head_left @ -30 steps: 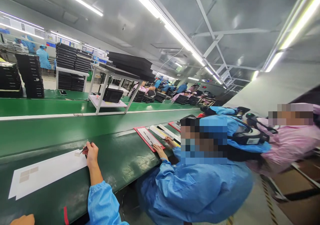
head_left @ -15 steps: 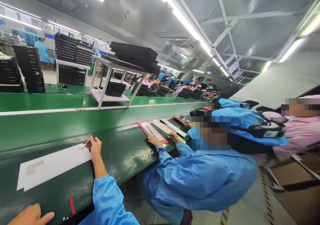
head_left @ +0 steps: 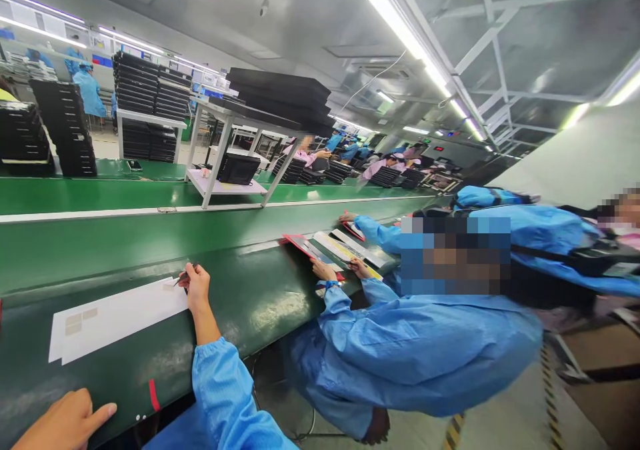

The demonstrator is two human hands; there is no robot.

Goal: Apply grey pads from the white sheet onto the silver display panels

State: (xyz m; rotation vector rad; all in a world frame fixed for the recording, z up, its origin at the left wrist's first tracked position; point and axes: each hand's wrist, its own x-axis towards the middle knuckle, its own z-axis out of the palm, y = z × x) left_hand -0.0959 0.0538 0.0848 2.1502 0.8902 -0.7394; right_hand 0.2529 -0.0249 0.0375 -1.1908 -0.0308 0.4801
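Observation:
My right hand (head_left: 197,288) is closed on a thin dark tool, tweezers or a pen, whose tip (head_left: 181,278) touches the right end of a long white sheet (head_left: 117,317) lying on the dark green bench. The sheet carries small beige labels (head_left: 74,323) near its left end. My left hand (head_left: 65,423) rests at the bench's near edge, bottom left, with the thumb stretched out and nothing in it.
A person in a blue coat (head_left: 415,357) sits close on my right, hands on a red-edged board (head_left: 313,250) and white strips (head_left: 350,250). Behind the bench runs a green conveyor (head_left: 100,237). Beyond it are a white rack (head_left: 227,193), stacked black trays (head_left: 63,133) and more people.
The view has swung down and to the left. My left hand has come further into the picture. My right hand keeps the tool on the sheet. The person beside me has leaned forward.

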